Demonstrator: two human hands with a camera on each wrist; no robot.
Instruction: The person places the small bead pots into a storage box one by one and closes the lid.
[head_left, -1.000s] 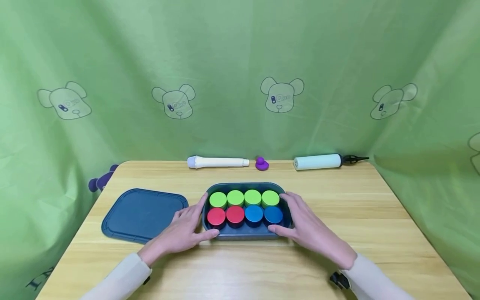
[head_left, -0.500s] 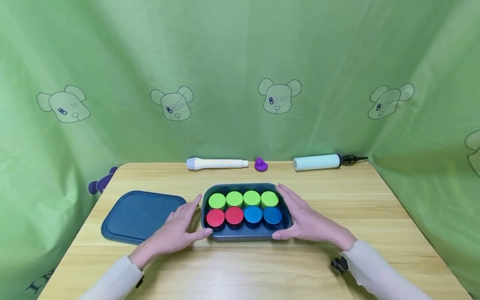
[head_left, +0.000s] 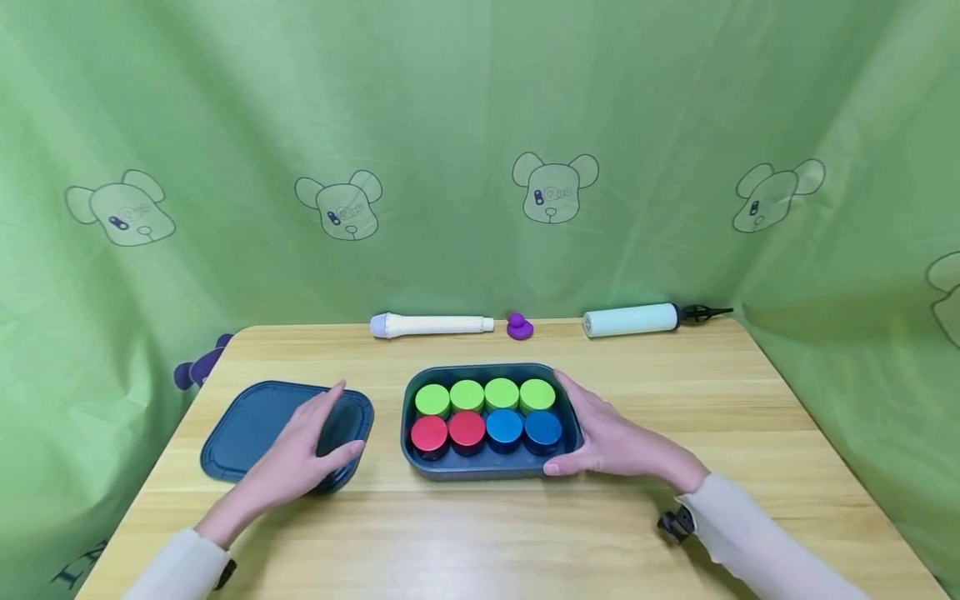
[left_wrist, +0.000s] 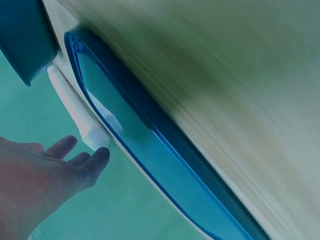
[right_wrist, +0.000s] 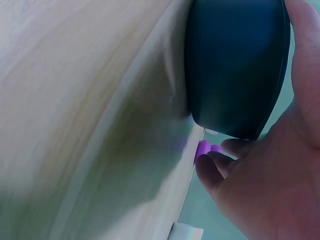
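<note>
A dark blue oblong container sits mid-table, holding two rows of short round cylinders. Green-topped cylinders fill the back row; red-topped cylinders and blue-topped cylinders make up the front. My right hand holds the container's right end, thumb at the front rim and fingers at the back corner. In the right wrist view its fingers bend by the container's end wall. My left hand hovers over the flat dark blue lid, fingers spread and holding nothing; the lid's lower middle is hidden beneath it.
Along the table's back edge lie a white toy microphone, a small purple knob-shaped piece and a pale blue hand pump with a black nozzle. A green curtain hangs behind and beside the table.
My left hand has let go of the container's left end and moved left over the lid. The right hand stays at the container's right end, its fingers shifted slightly toward the back corner.
</note>
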